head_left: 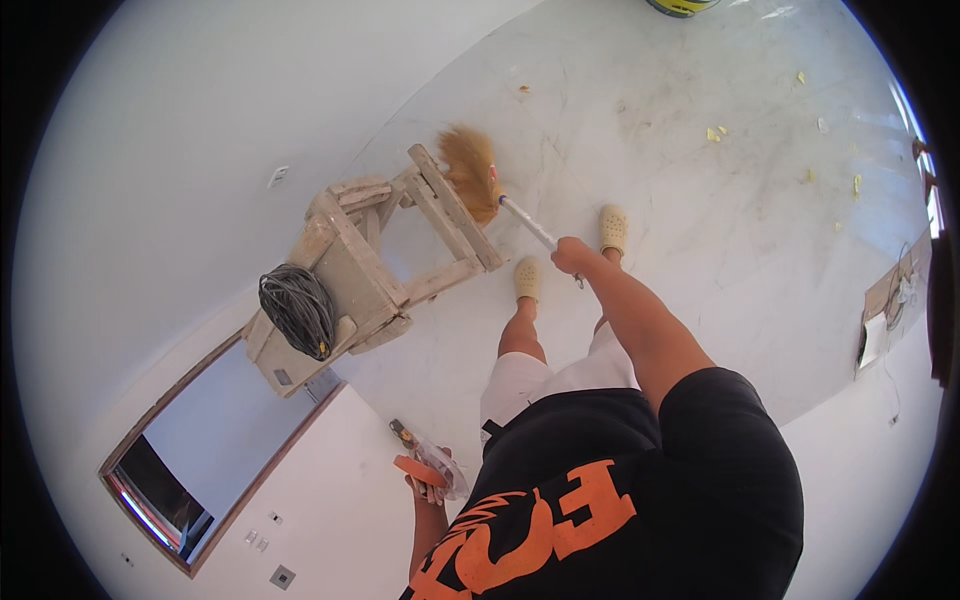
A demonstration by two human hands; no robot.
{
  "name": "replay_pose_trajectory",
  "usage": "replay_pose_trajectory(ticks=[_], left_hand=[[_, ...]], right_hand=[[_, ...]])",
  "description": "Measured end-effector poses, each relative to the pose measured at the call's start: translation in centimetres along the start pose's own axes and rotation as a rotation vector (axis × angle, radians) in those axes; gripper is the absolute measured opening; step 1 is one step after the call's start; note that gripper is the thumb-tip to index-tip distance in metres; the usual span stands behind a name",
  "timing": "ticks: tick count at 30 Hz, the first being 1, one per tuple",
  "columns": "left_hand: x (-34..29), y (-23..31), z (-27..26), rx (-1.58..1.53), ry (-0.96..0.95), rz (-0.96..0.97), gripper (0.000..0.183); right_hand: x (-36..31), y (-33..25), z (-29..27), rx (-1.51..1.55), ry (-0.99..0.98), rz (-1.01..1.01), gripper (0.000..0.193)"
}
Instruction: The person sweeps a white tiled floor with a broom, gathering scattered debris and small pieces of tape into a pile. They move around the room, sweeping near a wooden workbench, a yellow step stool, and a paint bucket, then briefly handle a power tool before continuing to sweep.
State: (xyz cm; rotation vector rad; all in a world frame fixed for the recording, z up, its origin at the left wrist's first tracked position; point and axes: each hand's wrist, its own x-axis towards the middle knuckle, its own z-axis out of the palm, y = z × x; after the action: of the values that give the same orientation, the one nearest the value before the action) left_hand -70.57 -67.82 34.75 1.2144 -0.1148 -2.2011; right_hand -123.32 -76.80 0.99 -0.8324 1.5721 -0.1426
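Note:
My right hand [573, 255] grips the upper end of a broom's pale handle [528, 222]. The broom's tan, fanned bristles [466, 168] are at the floor beside a wooden stand's legs and look slightly blurred. Low on the left, my left hand [427, 490] is closed around an orange, flat-looking piece [421, 470] and crumpled clear plastic [452, 474]. A dark-and-orange tool-like thing [402, 433] sticks out above that hand; its kind is unclear. Most of the left fingers are hidden behind these things.
A rough wooden stand [360, 262] leans into the left side, carrying a coil of grey cable [298, 310]. Yellow scraps [713, 134] lie on the pale floor [690, 230]. A cardboard piece [880, 305] lies far right, a bucket [683, 6] at the top. A doorway [222, 440] is lower left.

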Motion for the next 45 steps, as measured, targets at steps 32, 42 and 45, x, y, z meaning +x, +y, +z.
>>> replay_pose_trajectory(ticks=[32, 42, 45], left_hand=[[12.7, -0.7, 9.6, -0.047, -0.240, -0.022, 0.078], [18.2, -3.0, 13.4, -0.229, -0.268, -0.050, 0.080], [21.0, -4.2, 12.1, -0.206, -0.138, 0.070, 0.078]], right_hand=[[-9.8, 11.3, -9.6, 0.009, 0.080, 0.182, 0.021], [-14.3, 22.9, -25.1, 0.096, 0.604, 0.498, 0.022], [-20.3, 18.9, -29.4, -0.147, 0.654, 0.373, 0.029]])
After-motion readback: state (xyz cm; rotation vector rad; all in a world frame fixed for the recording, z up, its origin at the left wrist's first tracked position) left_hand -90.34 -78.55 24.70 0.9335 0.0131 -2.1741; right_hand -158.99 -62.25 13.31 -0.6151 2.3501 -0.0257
